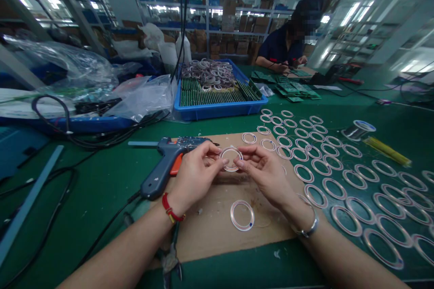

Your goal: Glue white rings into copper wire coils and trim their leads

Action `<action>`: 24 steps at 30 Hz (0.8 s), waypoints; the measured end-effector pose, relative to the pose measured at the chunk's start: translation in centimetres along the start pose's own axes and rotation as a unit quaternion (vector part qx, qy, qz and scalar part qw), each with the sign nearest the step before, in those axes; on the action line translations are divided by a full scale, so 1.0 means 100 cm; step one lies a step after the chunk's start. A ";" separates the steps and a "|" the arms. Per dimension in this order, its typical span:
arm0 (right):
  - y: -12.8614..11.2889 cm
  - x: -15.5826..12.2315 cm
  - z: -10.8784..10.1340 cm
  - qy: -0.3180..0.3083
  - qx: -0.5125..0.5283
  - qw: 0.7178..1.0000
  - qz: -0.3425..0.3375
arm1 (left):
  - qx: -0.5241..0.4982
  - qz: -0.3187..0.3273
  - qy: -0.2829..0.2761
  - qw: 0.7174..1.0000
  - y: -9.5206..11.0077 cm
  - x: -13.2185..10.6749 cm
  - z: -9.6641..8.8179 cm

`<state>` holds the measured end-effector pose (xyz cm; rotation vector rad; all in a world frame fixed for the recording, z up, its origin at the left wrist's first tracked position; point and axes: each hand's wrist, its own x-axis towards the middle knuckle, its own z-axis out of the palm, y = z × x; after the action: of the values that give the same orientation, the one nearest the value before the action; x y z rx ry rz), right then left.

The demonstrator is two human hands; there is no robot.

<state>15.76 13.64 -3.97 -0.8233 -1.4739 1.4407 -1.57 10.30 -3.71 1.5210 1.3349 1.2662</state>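
Between my two hands, a flat copper-and-white coil ring is held up over a sheet of brown cardboard. My left hand pinches its left side between thumb and fingers. On the opposite side, my right hand grips the rim the same way. A second coil ring, with a small blue mark, lies on the cardboard below. Just left of my left hand rests a blue glue gun with an orange trigger. Pliers lie at the cardboard's lower left edge.
Many loose rings cover the green table at right, near a solder wire spool and yellow sticks. A blue tray holds circuit boards and rings. A co-worker sits behind green boards. Cables run at left.
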 end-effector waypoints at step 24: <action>0.000 -0.003 0.003 -0.054 -0.021 0.989 0.133 | 0.315 0.110 0.011 0.943 0.001 0.009 -0.016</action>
<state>15.66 13.24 -3.98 -1.0122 -1.5216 1.6786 -3.08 11.06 -3.06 2.1458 1.7254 1.0293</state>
